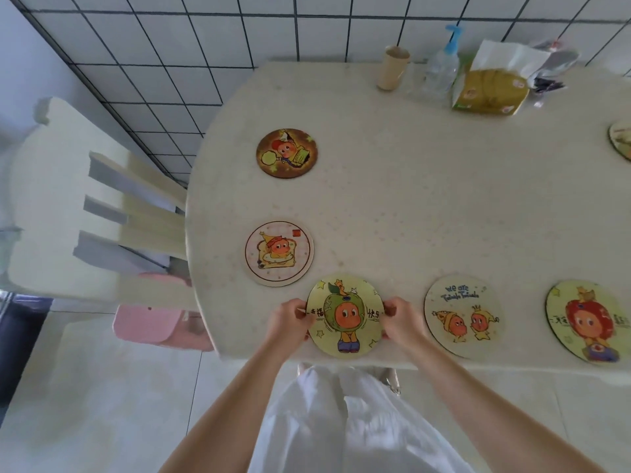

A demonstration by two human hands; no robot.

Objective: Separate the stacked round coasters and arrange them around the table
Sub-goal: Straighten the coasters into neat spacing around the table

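Low in the middle of the frame, both hands pinch one round coaster, the green apple coaster (345, 315), at the near edge of the cream table (426, 199). The left hand (290, 320) is curled closed on its left rim, thumb on top over the printed face; the right hand (401, 319) grips the opposite rim the same way. Whether more coasters are stacked beneath it cannot be told. Other coasters lie flat and apart: a toast coaster (278, 253) just above and left, a dark brown coaster (286, 153) further up, a "we are" coaster (463, 316) to the right, a red-haired coaster (588, 321) at lower right, and a partly cropped coaster (621, 138) at the right edge.
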